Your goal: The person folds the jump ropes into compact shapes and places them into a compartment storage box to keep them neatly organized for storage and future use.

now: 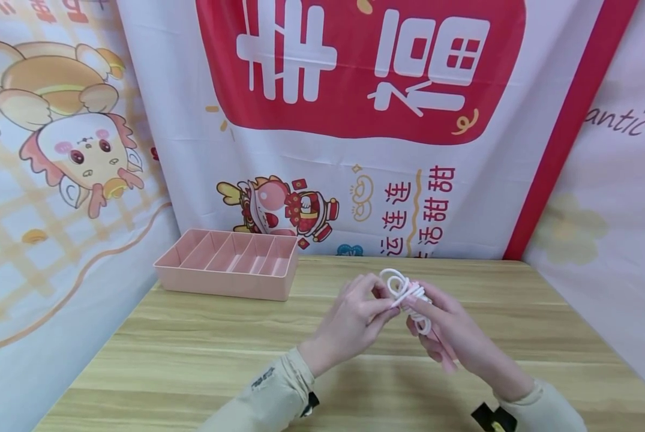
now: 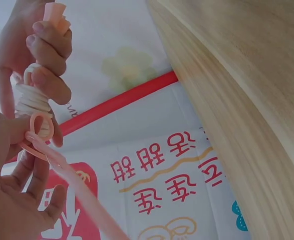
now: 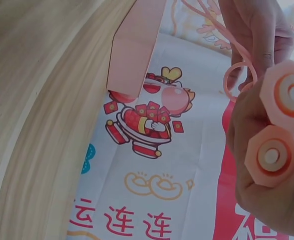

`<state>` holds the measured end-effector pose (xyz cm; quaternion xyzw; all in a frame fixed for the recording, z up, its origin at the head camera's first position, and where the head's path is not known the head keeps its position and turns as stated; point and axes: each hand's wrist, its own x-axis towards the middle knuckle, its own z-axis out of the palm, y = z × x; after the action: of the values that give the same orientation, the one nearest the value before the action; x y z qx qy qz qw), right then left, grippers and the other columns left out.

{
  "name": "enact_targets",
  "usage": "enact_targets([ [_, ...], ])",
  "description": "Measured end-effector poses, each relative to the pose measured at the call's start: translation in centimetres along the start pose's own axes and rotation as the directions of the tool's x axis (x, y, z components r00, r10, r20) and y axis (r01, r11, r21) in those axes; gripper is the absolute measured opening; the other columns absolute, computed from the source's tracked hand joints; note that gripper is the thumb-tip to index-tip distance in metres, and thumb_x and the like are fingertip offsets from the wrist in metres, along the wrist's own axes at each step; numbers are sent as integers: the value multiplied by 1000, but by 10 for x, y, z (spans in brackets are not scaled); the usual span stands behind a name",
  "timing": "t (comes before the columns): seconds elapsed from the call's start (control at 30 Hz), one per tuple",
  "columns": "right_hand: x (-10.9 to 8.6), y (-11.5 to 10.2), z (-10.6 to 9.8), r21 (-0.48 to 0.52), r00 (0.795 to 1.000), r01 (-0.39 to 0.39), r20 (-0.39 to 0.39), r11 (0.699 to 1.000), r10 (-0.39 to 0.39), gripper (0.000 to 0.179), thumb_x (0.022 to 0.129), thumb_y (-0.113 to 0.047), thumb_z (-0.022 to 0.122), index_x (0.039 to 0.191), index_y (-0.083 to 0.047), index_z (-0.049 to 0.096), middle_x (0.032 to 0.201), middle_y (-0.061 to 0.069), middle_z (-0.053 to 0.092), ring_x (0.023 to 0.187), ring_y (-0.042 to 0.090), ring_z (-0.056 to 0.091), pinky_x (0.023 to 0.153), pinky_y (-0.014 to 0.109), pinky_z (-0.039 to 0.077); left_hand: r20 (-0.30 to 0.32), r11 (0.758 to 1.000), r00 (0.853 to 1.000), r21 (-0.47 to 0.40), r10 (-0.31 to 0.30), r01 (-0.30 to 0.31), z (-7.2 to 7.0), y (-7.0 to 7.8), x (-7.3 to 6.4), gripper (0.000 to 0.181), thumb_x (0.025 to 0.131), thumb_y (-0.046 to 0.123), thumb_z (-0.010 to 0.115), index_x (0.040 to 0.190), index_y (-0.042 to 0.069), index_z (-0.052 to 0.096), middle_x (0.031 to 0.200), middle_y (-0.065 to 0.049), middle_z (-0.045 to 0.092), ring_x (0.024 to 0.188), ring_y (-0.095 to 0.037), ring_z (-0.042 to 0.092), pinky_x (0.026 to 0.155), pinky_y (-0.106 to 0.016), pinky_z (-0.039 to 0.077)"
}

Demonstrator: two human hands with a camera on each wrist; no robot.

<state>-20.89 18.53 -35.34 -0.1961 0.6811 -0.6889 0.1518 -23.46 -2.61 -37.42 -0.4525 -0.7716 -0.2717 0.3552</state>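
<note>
A jump rope, its white cord (image 1: 423, 326) wound into a bundle, is held above the table by both hands. My right hand (image 1: 459, 327) grips the bundle together with two pink handles, whose octagonal ends (image 3: 272, 156) face the camera in the right wrist view. Fingers partly cover the cord. My left hand (image 1: 351, 315) pinches the small loop at the bundle's side. In the left wrist view this loop (image 2: 49, 127) looks pinkish, and a pale pink band (image 2: 94, 207) runs from the fingers toward the lower edge.
On the table's (image 1: 219, 354) far left stands a pink tray (image 1: 222, 282) with several narrow compartments. Printed cloth (image 1: 322, 156) hangs behind the table, and more cloth covers both sides.
</note>
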Motion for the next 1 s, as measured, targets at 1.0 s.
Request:
enact_targets([
  [1.0, 0, -2, 7, -4, 951, -50, -305, 999, 47, 40, 99, -39, 60, 110, -1, 52, 62, 6, 51, 35, 10, 35, 32, 23, 32, -20, 991, 994, 83, 108, -106, 5, -5, -3, 5, 86, 18, 78, 90, 15, 79, 97, 0, 55, 89, -13, 51, 83, -27, 39],
])
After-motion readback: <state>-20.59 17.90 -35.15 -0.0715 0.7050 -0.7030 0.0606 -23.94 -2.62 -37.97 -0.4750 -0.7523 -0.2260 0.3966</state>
